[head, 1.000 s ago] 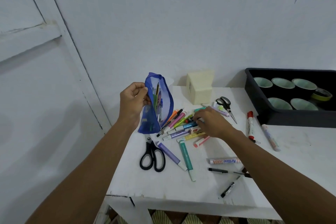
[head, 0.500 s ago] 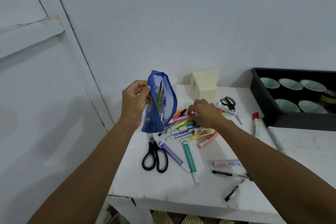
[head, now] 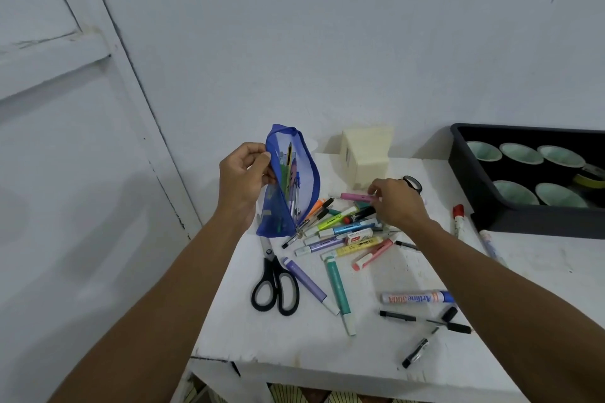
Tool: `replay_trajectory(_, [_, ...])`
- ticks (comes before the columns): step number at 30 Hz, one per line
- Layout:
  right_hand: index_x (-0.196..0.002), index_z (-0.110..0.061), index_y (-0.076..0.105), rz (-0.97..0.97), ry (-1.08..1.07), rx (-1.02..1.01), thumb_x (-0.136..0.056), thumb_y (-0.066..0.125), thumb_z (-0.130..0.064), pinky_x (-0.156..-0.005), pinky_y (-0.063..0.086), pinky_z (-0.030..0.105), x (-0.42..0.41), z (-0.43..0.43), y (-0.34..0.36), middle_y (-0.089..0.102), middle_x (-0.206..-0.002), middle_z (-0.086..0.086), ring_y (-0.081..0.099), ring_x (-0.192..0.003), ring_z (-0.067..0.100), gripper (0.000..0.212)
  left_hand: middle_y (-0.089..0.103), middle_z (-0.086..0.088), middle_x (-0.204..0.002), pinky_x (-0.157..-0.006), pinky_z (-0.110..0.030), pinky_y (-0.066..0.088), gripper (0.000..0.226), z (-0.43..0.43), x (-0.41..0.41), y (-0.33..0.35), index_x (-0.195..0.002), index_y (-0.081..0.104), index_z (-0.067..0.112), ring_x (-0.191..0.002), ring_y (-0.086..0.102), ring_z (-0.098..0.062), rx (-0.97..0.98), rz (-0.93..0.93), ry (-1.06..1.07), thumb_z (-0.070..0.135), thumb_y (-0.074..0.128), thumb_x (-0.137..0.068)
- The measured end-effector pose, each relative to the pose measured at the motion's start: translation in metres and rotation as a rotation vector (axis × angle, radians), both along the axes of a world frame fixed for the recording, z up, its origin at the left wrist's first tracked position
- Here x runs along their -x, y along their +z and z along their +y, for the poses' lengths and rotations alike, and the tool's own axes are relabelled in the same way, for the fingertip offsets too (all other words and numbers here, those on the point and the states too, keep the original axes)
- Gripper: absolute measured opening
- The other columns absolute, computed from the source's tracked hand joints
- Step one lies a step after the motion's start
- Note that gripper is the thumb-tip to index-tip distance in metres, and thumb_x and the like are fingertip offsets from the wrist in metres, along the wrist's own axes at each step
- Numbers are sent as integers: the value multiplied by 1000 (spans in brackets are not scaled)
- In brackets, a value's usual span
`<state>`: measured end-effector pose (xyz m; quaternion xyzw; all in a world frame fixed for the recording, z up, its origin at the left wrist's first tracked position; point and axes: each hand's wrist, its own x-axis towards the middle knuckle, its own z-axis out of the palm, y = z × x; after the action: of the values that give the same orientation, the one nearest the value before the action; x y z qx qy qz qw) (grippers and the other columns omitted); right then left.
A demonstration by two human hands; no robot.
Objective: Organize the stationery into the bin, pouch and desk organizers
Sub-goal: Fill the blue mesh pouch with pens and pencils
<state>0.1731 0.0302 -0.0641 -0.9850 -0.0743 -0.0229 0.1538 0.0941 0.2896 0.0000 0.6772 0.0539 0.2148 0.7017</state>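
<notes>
White table (head: 294,343): right hand (head: 397,203) pinches pink highlighter (head: 355,197).

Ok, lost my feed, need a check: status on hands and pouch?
Left hand holds blue pouch upright, mouth open. Right hand pinches pink marker over the pen pile. Path to pouch looks clear.

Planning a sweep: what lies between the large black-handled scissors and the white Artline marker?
In the head view, two highlighters: a lilac highlighter next to the large black-handled scissors, then a teal highlighter nearer the white Artline marker.
</notes>
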Motion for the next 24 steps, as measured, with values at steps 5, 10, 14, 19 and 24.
replay_trajectory(5, [-106, -21, 71, -21, 126, 14, -90, 62, -12, -87, 52, 40, 4, 0, 3, 63, -108, 5, 53, -98, 23, 21, 68, 8, -70, -66, -33, 53, 18, -1, -1, 0, -85, 62, 14, -64, 61, -13, 4, -8, -13, 3, 52, -94])
replay_trajectory(10, [-118, -35, 67, 40, 252, 134, -96, 50, -23, -89, 40, 43, 11, 3, -2, 52, -109, 3, 38, -104, 22, 30, 68, 4, -71, -66, -35, 53, 17, -6, -3, -1, -86, 63, 13, -64, 60, -16, 9, -6, -24, 3, 52, -94])
replay_trajectory(14, [-118, -41, 65, 97, 273, 118, -96, 48, -16, -95, 33, 46, 12, 11, 2, 45, -113, 0, 34, -111, 23, 37, 68, 4, -71, -65, -35, 54, 17, -8, -3, -1, -85, 63, 13, -63, 59, -17, 12, -14, -28, 2, 52, -94])
replay_trajectory(19, [-108, -29, 70, 140, 214, 231, -96, 47, -36, -97, 31, 50, 9, 11, 1, 48, -112, 4, 36, -114, 25, 27, 68, 2, -72, -64, -35, 53, 17, -8, -4, -3, -85, 63, 12, -64, 59, -17, 16, -10, -20, 3, 52, -94])
replay_trajectory(24, [-95, -23, 74, 128, 134, 218, -90, 54, -51, -101, 32, 52, 5, 19, 3, 57, -103, 1, 41, -108, 21, 35, 69, 0, -75, -66, -35, 54, 15, -7, -4, -5, -87, 63, 12, -66, 61, -16, 0, 1, -6, 4, 53, -94])
